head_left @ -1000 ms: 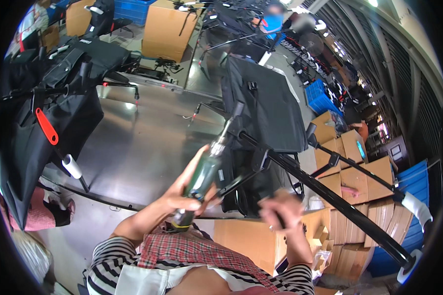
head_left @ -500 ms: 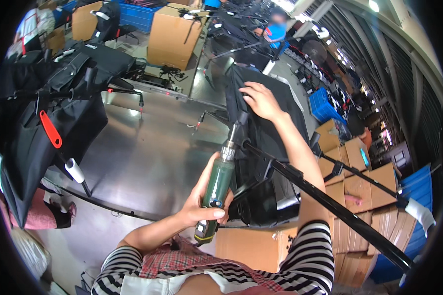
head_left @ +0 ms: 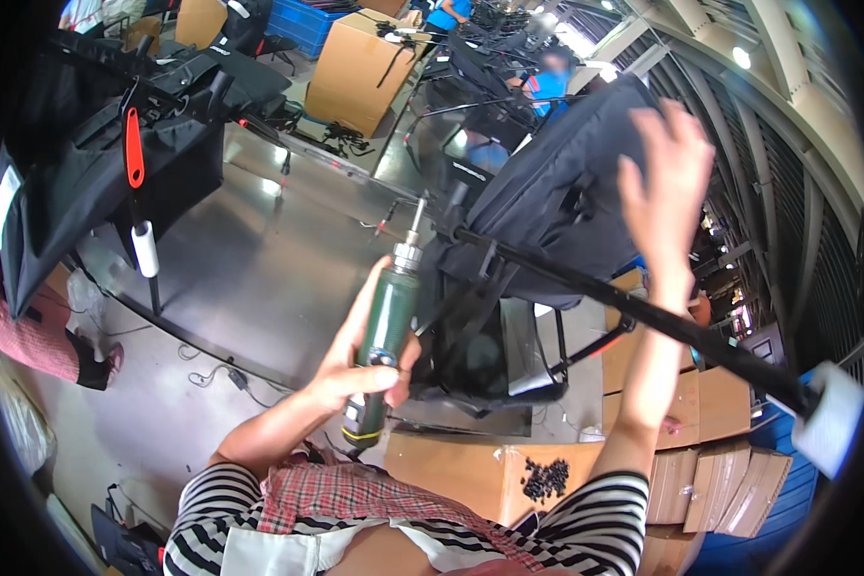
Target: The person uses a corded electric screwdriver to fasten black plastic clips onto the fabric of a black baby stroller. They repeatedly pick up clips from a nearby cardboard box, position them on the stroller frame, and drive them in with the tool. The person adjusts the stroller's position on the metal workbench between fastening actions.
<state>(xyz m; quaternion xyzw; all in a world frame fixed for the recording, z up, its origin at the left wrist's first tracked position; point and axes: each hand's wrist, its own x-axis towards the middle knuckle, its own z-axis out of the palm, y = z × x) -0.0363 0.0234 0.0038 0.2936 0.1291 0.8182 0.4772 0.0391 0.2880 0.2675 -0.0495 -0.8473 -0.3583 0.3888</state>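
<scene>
- Electric screwdriver (head_left: 386,331), head view: green barrel, metal chuck and bit at the top, tilted so the bit points up toward the black folding frame (head_left: 547,274); it sits centre of the view, over the steel table (head_left: 259,278)
- Left hand (head_left: 360,370) clenched around the lower barrel of the screwdriver, thumb across the front, fingers stretched up along its side
- Right hand (head_left: 667,187) raised, fingers spread, grasping nothing; it lies at the upper edge of the black fabric seat (head_left: 557,182), contact not clear because of motion blur
- Bit tip near a joint on the frame's black tube (head_left: 643,307); probably just short of touching, hard to tell at this angle
- Tube runs down to the right and ends in a white-wrapped tip (head_left: 830,418)
- Handling, judged: screwdriver looks rigid and fairly heavy at the lower end, smooth casing could slip, so best held low on the barrel as now; fabric seat is soft and floppy, the frame stiff, so take hold on the tube rather than the cloth
- Around: more black folded frames (head_left: 115,144) at left with a red strap (head_left: 132,144), cardboard boxes (head_left: 720,461) at lower right, small black parts (head_left: 545,477) on an open box (head_left: 480,470), another person in blue (head_left: 547,82) far back
</scene>
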